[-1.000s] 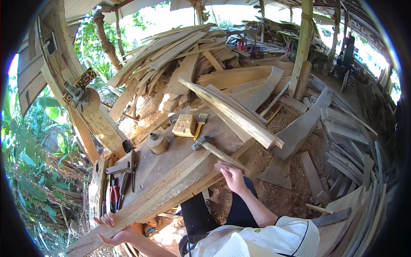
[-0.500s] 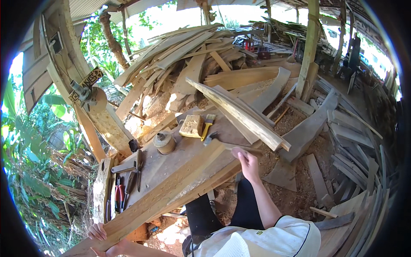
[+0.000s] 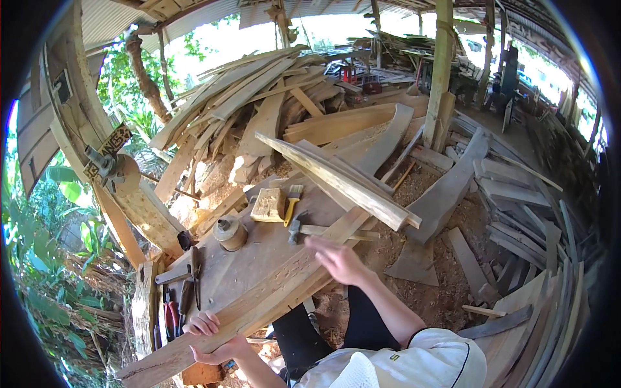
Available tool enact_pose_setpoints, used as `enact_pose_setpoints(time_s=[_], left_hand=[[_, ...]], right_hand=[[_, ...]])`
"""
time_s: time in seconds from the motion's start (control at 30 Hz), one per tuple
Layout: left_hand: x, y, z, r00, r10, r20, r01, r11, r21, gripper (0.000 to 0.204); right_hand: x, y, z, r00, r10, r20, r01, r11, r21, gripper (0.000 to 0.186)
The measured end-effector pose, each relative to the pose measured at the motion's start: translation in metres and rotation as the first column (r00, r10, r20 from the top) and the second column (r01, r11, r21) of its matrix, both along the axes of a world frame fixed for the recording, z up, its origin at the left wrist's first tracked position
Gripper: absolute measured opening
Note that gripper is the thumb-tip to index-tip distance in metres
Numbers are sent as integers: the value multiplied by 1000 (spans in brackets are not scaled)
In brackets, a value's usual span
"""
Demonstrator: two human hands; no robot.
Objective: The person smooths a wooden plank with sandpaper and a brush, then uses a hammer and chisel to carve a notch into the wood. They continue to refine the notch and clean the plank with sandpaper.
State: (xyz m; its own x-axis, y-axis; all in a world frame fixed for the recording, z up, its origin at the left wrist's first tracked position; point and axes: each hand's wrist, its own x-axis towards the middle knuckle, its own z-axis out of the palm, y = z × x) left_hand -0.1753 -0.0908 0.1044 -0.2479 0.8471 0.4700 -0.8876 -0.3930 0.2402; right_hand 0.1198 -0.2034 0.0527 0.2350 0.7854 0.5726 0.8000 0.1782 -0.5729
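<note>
Reaching lower than a moment ago, right hand (image 3: 339, 258) hovers open-fingered near hammer (image 3: 297, 227); left hand (image 3: 210, 336) grips long plank (image 3: 272, 291) lying on workbench (image 3: 239, 265); stiff, probably heavy, best held near both ends.

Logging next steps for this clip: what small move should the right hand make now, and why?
Probably close the right hand on the hammer's handle. That hand is open and blurred just short of it, while the left hand already grips the long plank near its end, steadying it on the workbench.
</note>
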Motion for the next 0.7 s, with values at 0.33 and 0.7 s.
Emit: enact_pose_setpoints(time_s=[0.33, 0.7], left_hand=[[-2, -9, -6, 1000, 12, -29, -13, 1000, -19, 35], [-51, -5, -1, 996, 90, -23, -91, 993, -76, 36]], right_hand=[[22, -4, 3, 989, -67, -131, 57, 995, -80, 34], [-12, 5, -7, 993, -82, -81, 73, 991, -117, 33]])
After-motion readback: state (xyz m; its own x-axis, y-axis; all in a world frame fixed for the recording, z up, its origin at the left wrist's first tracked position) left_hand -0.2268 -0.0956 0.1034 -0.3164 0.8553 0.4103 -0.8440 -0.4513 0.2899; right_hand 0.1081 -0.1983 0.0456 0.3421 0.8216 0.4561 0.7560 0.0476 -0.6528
